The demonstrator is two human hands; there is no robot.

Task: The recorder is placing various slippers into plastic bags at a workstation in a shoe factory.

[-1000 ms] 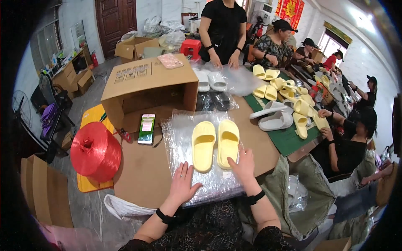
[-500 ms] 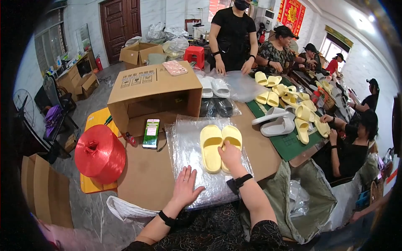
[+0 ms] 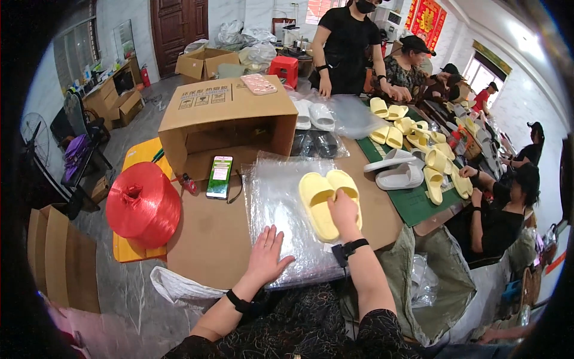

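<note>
A pair of yellow slide slippers lies side by side, toes away from me, on a stack of clear plastic bags. My right hand is closed on the right slipper, its fingers bent at the strap opening; the fingertips are partly hidden. Flat on the near left part of the bags rests my left hand, fingers stretched and holding nothing.
An open cardboard box stands behind a lit phone. Red twine sits at left. More yellow slippers and grey slippers lie on a green mat. Co-workers sit at right; one person stands opposite.
My right hand has shifted the yellow slippers to the right over the bags, and they now tilt slightly leftward. My left hand stays on the bags. The view has shifted a little.
</note>
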